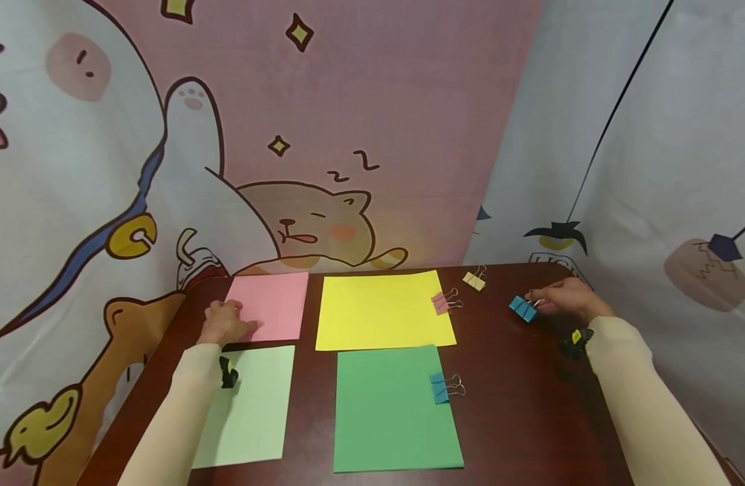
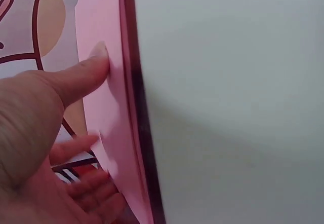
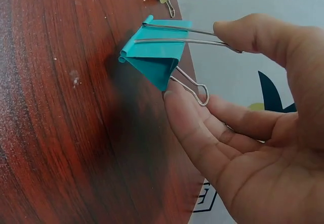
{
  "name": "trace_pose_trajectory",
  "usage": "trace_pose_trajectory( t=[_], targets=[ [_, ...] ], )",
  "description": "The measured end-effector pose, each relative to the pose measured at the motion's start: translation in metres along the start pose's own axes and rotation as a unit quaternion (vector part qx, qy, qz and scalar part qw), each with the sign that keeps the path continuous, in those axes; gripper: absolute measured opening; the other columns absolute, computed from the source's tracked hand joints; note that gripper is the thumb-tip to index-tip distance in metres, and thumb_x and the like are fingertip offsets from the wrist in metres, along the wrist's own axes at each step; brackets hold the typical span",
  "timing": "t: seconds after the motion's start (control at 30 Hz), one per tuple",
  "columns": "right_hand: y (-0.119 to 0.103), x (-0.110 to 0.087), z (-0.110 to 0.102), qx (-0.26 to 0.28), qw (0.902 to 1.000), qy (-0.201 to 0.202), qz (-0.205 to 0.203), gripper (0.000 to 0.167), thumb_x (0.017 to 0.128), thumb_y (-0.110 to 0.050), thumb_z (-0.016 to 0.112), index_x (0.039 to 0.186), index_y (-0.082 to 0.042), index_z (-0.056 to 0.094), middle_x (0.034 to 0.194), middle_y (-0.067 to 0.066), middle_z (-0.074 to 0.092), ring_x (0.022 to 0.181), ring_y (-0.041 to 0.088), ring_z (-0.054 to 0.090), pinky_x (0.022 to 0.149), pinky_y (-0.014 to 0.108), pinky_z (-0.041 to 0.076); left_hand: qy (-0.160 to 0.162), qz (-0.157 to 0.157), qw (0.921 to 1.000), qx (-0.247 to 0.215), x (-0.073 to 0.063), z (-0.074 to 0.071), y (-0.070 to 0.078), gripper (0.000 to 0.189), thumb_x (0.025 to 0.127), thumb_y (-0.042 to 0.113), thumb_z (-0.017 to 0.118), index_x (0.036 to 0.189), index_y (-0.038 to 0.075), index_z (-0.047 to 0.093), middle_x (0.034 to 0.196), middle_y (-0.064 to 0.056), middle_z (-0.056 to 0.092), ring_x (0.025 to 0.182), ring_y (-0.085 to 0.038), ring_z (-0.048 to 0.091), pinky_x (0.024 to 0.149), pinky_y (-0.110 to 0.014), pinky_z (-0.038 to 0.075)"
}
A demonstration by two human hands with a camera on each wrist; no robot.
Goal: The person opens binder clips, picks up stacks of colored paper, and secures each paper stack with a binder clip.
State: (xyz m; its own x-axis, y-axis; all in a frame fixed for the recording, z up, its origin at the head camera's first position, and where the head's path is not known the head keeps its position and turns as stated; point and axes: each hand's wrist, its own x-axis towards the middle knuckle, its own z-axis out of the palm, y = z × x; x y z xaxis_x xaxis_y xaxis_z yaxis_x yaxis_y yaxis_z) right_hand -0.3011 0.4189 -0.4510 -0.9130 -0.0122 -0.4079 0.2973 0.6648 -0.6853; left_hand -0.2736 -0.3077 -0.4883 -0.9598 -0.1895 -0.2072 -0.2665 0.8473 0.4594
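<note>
My right hand holds a blue binder clip over the right side of the table. In the right wrist view, the thumb is on one wire handle of this clip, while the fingers support it from below near the other handle. On the far left, my left hand touches the left edge of the pink paper. The left wrist view has the thumb lying extended on the pink paper, with the other fingers loosely bent along its outer edge. Pale green paper lies just nearer than the pink paper.
Yellow paper with a pink binder clip on its right edge lies mid-table. Nearer is green paper, with another blue binder clip on its right edge. A pale yellow binder clip sits by the table's back edge.
</note>
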Motion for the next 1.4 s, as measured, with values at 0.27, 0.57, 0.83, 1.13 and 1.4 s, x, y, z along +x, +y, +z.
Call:
trace_pose_trajectory(
  t=[0.27,0.57,0.83,1.13,1.4],
  targets=[
    [0.004,-0.005,0.004,0.001,0.9995,-0.005,-0.032,0.074,0.099,-0.048,0.063,0.141,0.012,0.051,0.144,0.032,0.055,0.117,0.033,0.07,0.108,0.059,0.047,0.018,-0.084,0.9944,0.061,0.005,-0.008,0.007,0.119,0.073,0.058,0.084,0.144,-0.02,0.03,0.14,-0.051,0.028,0.124,-0.062,0.031,0.108,-0.073,0.034],
    [0.004,-0.009,0.006,-0.016,0.9996,0.001,-0.021,0.075,0.102,-0.047,0.058,0.144,0.014,0.044,0.145,0.033,0.053,0.116,0.03,0.071,0.112,0.066,0.039,-0.033,-0.128,0.9906,0.034,0.008,-0.017,0.01,0.133,0.072,0.059,0.085,0.153,-0.02,0.016,0.152,-0.055,0.008,0.14,-0.076,0.01,0.11,-0.082,0.021],
    [0.004,-0.007,0.007,0.003,0.9992,0.003,-0.041,0.07,0.101,-0.043,0.061,0.142,0.013,0.049,0.142,0.031,0.057,0.113,0.028,0.072,0.11,0.058,0.046,-0.069,-0.154,0.9857,-0.001,0.011,-0.027,0.008,0.142,0.07,0.059,0.087,0.156,-0.016,0.004,0.155,-0.053,-0.006,0.142,-0.074,-0.004,0.11,-0.084,0.018],
    [0.003,-0.01,0.005,-0.004,0.999,0.008,-0.045,0.071,0.101,-0.045,0.06,0.141,0.013,0.05,0.141,0.031,0.058,0.111,0.028,0.073,0.11,0.059,0.045,-0.064,-0.152,0.9863,0.006,0.012,-0.025,0.012,0.134,0.071,0.057,0.086,0.155,-0.017,0.012,0.157,-0.049,0.006,0.143,-0.071,0.009,0.113,-0.079,0.021],
    [0.004,-0.013,0.005,-0.014,0.9991,0.009,-0.039,0.072,0.1,-0.048,0.061,0.14,0.011,0.051,0.138,0.029,0.061,0.112,0.03,0.073,0.112,0.066,0.039,-0.062,-0.163,0.9842,-0.034,0.012,-0.021,0.014,0.127,0.069,0.056,0.09,0.153,-0.013,0.024,0.149,-0.043,0.029,0.125,-0.057,0.04,0.1,-0.068,0.048]
  ],
)
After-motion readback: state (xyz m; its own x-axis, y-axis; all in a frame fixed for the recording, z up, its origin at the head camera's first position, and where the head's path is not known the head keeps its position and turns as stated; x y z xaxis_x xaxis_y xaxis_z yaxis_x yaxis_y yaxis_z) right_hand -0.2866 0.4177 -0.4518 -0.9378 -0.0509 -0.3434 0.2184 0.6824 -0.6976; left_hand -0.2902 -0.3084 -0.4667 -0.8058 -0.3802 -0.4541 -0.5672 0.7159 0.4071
